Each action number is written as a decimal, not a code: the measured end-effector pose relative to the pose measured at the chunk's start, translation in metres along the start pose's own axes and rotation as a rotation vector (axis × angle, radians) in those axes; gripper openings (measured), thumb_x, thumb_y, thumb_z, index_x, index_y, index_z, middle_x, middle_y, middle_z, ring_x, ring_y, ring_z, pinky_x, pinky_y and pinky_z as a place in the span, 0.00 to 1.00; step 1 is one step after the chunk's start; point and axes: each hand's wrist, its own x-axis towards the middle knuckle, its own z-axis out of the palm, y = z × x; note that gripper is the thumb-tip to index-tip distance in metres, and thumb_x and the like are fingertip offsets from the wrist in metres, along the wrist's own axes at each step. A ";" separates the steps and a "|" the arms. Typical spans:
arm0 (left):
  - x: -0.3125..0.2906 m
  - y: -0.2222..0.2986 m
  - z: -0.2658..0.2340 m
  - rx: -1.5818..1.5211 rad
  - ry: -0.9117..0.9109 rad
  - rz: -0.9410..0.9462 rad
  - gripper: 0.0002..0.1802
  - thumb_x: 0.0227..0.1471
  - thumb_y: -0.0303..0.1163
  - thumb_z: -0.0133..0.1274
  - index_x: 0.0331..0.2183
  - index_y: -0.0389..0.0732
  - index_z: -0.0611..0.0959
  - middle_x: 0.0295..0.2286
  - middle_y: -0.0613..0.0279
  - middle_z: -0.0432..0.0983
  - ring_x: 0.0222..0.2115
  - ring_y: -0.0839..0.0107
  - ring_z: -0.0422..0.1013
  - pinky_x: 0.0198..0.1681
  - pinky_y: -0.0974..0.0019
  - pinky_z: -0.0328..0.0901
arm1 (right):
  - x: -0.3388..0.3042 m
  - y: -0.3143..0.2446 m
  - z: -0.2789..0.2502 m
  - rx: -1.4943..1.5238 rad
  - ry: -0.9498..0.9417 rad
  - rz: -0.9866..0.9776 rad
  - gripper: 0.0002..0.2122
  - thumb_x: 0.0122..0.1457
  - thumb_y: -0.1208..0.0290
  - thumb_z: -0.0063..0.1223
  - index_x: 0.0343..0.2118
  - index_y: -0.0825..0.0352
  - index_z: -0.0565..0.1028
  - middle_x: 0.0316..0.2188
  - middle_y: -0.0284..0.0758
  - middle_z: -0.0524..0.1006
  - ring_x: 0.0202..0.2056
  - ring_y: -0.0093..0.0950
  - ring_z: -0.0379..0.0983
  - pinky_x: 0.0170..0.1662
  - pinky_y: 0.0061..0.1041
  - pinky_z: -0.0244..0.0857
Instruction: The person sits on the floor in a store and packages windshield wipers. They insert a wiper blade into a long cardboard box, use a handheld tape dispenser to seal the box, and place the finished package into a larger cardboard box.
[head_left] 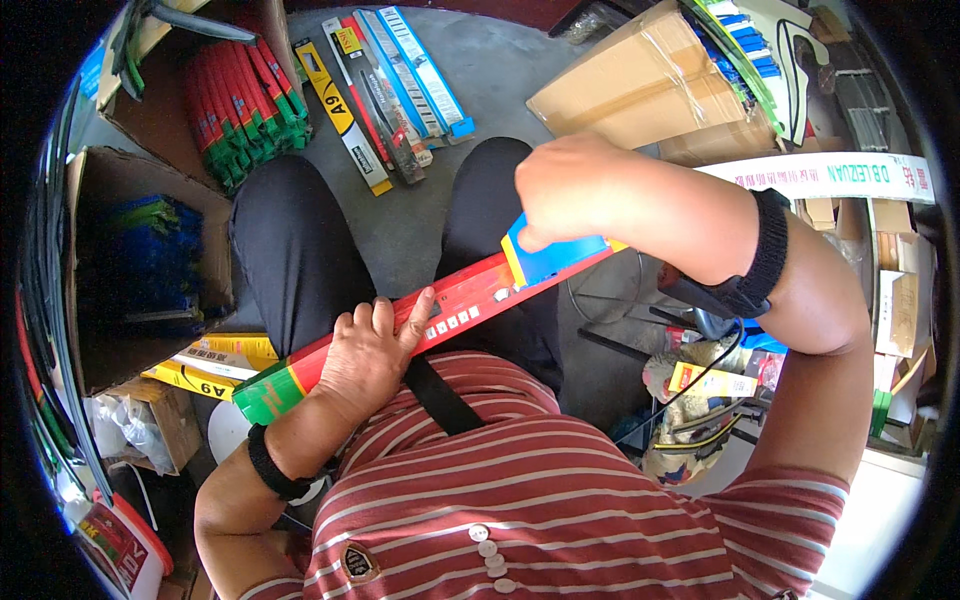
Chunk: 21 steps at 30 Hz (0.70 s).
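With the long red box lying across your lap, your left hand gripping its green end and your right hand closed on the blue card at the far end, seat that card squarely next.

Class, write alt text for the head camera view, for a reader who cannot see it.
A seated person holds a long red package across their lap, left hand gripping near its green end, right hand at its blue end. On the floor ahead lie more long packages, with open cardboard boxes around.
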 end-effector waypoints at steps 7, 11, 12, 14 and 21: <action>0.001 0.004 -0.002 0.023 -0.040 -0.002 0.38 0.50 0.33 0.45 0.61 0.46 0.53 0.34 0.50 0.66 0.32 0.61 0.65 0.34 0.60 0.63 | 0.029 -0.029 -0.003 -0.172 -0.047 -0.071 0.17 0.46 0.57 0.57 0.37 0.63 0.80 0.37 0.36 0.79 0.39 0.31 0.76 0.39 0.33 0.69; 0.002 0.004 0.000 0.039 0.018 0.010 0.37 0.49 0.32 0.45 0.61 0.47 0.54 0.35 0.49 0.66 0.32 0.60 0.66 0.33 0.60 0.64 | 0.048 -0.030 -0.004 -0.031 -0.121 0.101 0.14 0.45 0.62 0.56 0.34 0.62 0.79 0.34 0.37 0.78 0.36 0.33 0.74 0.36 0.33 0.68; 0.002 0.005 0.002 0.050 0.035 0.028 0.38 0.48 0.32 0.46 0.61 0.46 0.53 0.35 0.49 0.66 0.32 0.60 0.66 0.33 0.60 0.64 | 0.041 -0.028 0.000 -0.085 -0.057 0.060 0.12 0.43 0.66 0.56 0.32 0.64 0.79 0.30 0.40 0.77 0.33 0.36 0.73 0.34 0.33 0.67; 0.001 0.002 0.005 0.057 0.051 0.024 0.39 0.48 0.31 0.46 0.61 0.45 0.53 0.35 0.48 0.66 0.32 0.59 0.66 0.32 0.61 0.65 | 0.038 -0.022 0.001 0.020 0.109 -0.067 0.08 0.40 0.74 0.56 0.26 0.68 0.77 0.23 0.45 0.75 0.26 0.43 0.71 0.30 0.32 0.66; 0.002 0.005 0.005 0.080 0.030 0.031 0.39 0.48 0.30 0.46 0.61 0.46 0.53 0.34 0.50 0.66 0.32 0.60 0.66 0.32 0.60 0.65 | 0.010 0.023 0.021 0.156 0.501 -0.648 0.08 0.36 0.79 0.56 0.24 0.69 0.76 0.22 0.44 0.75 0.27 0.42 0.72 0.32 0.32 0.67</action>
